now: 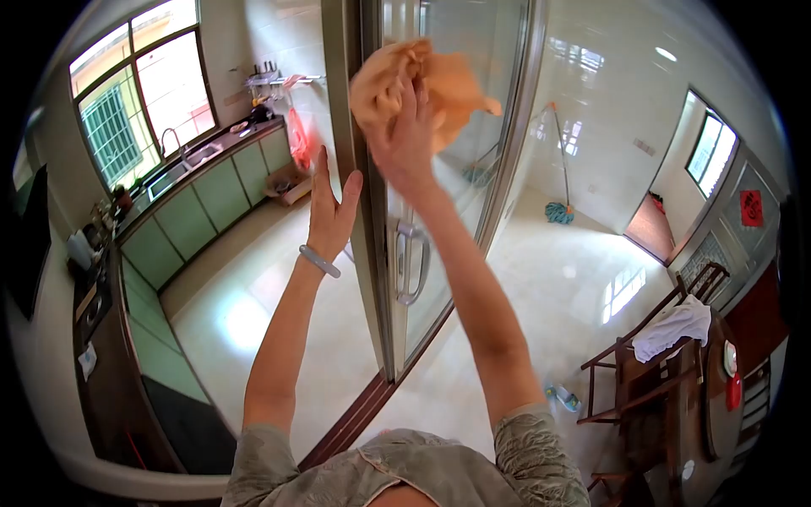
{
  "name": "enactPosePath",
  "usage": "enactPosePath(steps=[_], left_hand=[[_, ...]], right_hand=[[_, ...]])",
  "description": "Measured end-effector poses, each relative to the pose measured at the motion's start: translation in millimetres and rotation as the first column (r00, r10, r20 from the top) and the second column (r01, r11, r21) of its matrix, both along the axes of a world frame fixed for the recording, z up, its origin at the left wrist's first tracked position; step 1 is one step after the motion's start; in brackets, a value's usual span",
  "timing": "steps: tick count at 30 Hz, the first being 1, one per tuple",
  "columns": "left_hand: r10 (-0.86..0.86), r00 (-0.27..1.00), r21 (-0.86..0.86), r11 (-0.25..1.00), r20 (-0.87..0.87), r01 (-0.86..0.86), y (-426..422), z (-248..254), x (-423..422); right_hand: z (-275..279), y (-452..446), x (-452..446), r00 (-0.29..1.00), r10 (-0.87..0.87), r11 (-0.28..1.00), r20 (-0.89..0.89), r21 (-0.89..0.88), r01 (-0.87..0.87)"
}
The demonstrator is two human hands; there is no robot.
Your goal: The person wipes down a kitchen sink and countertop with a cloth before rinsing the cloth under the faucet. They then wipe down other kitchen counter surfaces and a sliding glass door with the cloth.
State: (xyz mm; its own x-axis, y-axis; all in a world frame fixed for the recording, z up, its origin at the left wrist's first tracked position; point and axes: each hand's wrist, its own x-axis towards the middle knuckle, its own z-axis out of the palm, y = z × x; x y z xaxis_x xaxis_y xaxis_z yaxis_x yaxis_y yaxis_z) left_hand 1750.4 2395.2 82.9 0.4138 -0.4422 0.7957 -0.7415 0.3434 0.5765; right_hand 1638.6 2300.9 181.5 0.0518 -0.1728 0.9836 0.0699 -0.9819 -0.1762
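My right hand [407, 144] presses a crumpled orange cloth [460, 93] against the upper part of a glass sliding door [439, 194]. The cloth spreads out past my fingers, and its right corner hangs loose. Below that wrist, a curved metal handle [412, 264] is fixed to the door's edge. My left hand [331, 207] is raised with thumb and fingers apart and nothing in it. It is beside the metal door frame [359, 245]; whether it touches the frame I cannot tell. A pale bangle [319, 261] circles my left wrist.
To the left is a kitchen with green cabinets [182, 211] and a sink [203, 154]. A dark floor track [359, 414] runs below the door. On the right, a mop [558, 211] leans on the wall, slippers [564, 397] lie near a wooden chair [625, 346] draped with white cloth [673, 328].
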Motion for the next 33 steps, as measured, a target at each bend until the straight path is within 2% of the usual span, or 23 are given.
enactPosePath(steps=[1, 3, 5, 6, 8, 9, 11, 13, 14, 15, 16, 17, 19, 20, 22, 24, 25, 26, 27, 28, 29, 31, 33], left_hand=[[-0.010, 0.999, -0.070, 0.998, 0.035, 0.012, -11, 8, -4], [-0.169, 0.984, -0.130, 0.978, -0.055, 0.160, -21, 18, -20], [0.063, 0.997, -0.106, 0.993, 0.046, -0.057, -32, 11, -22], [0.108, 0.993, -0.097, 0.990, 0.050, -0.103, -32, 11, -24], [0.169, 0.984, -0.104, 0.981, 0.060, -0.163, -34, 12, -34], [0.249, 0.966, -0.080, 0.967, 0.071, -0.244, -35, 14, -40], [0.345, 0.935, -0.076, 0.938, 0.085, -0.339, -35, 16, -49], [0.311, 0.951, -0.089, 0.947, -0.007, -0.310, -41, 18, -53], [0.351, 0.936, -0.112, 0.930, -0.019, -0.351, -47, 15, -53], [0.361, 0.932, -0.139, 0.923, -0.016, -0.360, -50, 14, -53], [0.349, 0.936, -0.133, 0.927, -0.048, -0.352, -51, 12, -52], [0.337, 0.938, -0.124, 0.930, -0.080, -0.345, -51, 9, -51], [0.313, 0.941, -0.141, 0.933, -0.133, -0.330, -52, 9, -52], [0.304, 0.941, -0.137, 0.936, -0.150, -0.324, -52, 7, -52], [0.285, 0.932, -0.086, 0.947, -0.224, -0.310, -48, -4, -46], [0.313, 0.912, -0.008, 0.945, -0.266, -0.327, -47, -4, -43], [0.273, 0.940, -0.193, 0.930, -0.206, -0.312, -56, 0, -46], [0.299, 0.926, -0.153, 0.929, -0.229, -0.337, -56, 5, -53], [0.325, 0.912, -0.113, 0.926, -0.251, -0.361, -53, 8, -57], [0.335, 0.908, -0.120, 0.920, -0.253, -0.373, -56, 7, -56], [0.318, 0.913, -0.146, 0.921, -0.254, -0.361, -57, 5, -54], [0.317, 0.911, -0.170, 0.914, -0.265, -0.368, -61, 3, -56], [0.347, 0.907, -0.167, 0.906, -0.237, -0.390, -61, 3, -59]], right_hand=[[-15, -5, 14, 0.997, -0.031, 0.999, 0.070, -0.036, 0.033], [-41, -12, 6, 0.999, 0.047, 0.999, 0.017, -0.007, -0.047], [-83, -33, 7, 0.979, -0.101, 0.994, -0.174, -0.055, 0.093], [-98, -36, 0, 0.964, 0.062, 0.990, -0.257, 0.136, -0.027], [-120, -60, 0, 0.921, 0.244, 0.938, -0.304, 0.315, -0.144], [-132, -81, 8, 0.878, 0.477, 0.711, -0.025, 0.599, -0.369], [-125, -112, 15, 0.743, 0.599, 0.360, 0.297, 0.729, -0.582], [-94, -150, 22, 0.919, 0.354, 0.675, 0.174, 0.633, -0.379], [-71, -146, 32, 0.908, 0.321, 0.680, 0.270, 0.601, -0.419], [-54, -154, 36, 0.926, 0.347, 0.795, 0.147, 0.477, -0.374], [-15, -119, 16, 0.846, 0.524, 0.737, 0.094, 0.448, -0.506], [12, -95, 2, 0.842, 0.539, 0.816, 0.000, 0.249, -0.522], [31, -92, 7, 0.831, 0.549, 0.835, -0.087, 0.024, -0.550], [35, -98, 17, 0.974, 0.222, 0.945, -0.055, -0.234, -0.228], [42, -122, 16, 0.992, -0.106, 0.884, 0.070, -0.449, 0.126], [59, -160, 1, 0.982, 0.076, 0.794, -0.176, -0.585, -0.166], [64, -185, -1, 0.955, 0.129, 0.746, -0.267, -0.609, -0.270], [61, -230, 19, 0.828, 0.335, 0.792, -0.449, -0.342, -0.506], [63, -263, 27, 0.633, 0.547, 0.746, -0.548, -0.026, -0.666], [72, -288, 17, 0.860, 0.361, 0.831, -0.360, -0.294, -0.472], [83, -312, 7, 0.980, 0.173, 0.847, -0.093, -0.493, -0.197], [109, -354, 14, 0.983, -0.048, 0.974, 0.180, -0.210, 0.086], [124, -380, 18, 0.988, -0.014, 0.994, 0.152, -0.102, 0.030]])
